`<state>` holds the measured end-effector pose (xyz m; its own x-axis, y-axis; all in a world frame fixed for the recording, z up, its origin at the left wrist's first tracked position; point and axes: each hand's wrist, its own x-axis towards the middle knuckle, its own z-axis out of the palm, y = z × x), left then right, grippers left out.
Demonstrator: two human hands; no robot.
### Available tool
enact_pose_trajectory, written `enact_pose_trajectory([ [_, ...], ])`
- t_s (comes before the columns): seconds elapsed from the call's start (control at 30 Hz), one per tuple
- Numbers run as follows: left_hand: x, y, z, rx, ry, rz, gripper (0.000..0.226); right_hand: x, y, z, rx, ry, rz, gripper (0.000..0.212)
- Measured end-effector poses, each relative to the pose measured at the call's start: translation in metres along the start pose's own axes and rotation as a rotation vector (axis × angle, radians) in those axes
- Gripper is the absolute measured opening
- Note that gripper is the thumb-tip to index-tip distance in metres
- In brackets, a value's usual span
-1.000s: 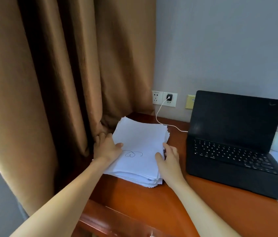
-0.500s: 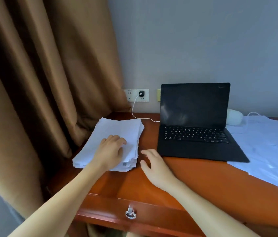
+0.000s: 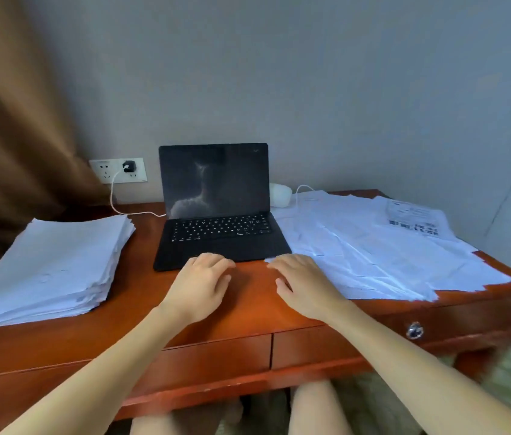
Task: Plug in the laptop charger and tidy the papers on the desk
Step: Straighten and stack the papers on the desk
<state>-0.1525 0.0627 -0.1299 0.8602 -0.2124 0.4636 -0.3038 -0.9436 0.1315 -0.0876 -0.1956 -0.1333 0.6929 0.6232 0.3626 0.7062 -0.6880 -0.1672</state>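
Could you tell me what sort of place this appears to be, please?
Probably a home or hotel-room work corner: a wooden desk with drawers, an open laptop, a charger in the wall socket, stacked papers, and a heavy brown curtain at the left.

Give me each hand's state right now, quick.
Left hand: open, fingers loosely curled, holding nothing.
Right hand: open, fingers spread, holding nothing.
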Motion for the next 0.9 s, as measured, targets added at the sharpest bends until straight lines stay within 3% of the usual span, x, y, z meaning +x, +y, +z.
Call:
enact_pose_trajectory([
  [0.23, 0.066, 0.071, 0.073, -0.177, -0.1, 0.142, 0.053, -0.054, 0.111, -0.035, -0.183, 0.021, 0.419, 0.076],
  [0.4, 0.113, 0.103, 0.108, -0.281, -0.147, 0.191, 0.053, -0.076, 0.157, -0.044, -0.115, -0.088, 0.667, 0.089],
  [0.7, 0.186, 0.132, 0.149, -0.172, -0.145, 0.19, 0.06, -0.081, 0.176, -0.047, -0.019, -0.16, 0.664, 0.093],
  [0.9, 0.204, 0.129, 0.169, -0.219, -0.064, 0.201, 0.058, -0.084, 0.183, -0.04, -0.026, 0.053, 0.664, 0.079],
])
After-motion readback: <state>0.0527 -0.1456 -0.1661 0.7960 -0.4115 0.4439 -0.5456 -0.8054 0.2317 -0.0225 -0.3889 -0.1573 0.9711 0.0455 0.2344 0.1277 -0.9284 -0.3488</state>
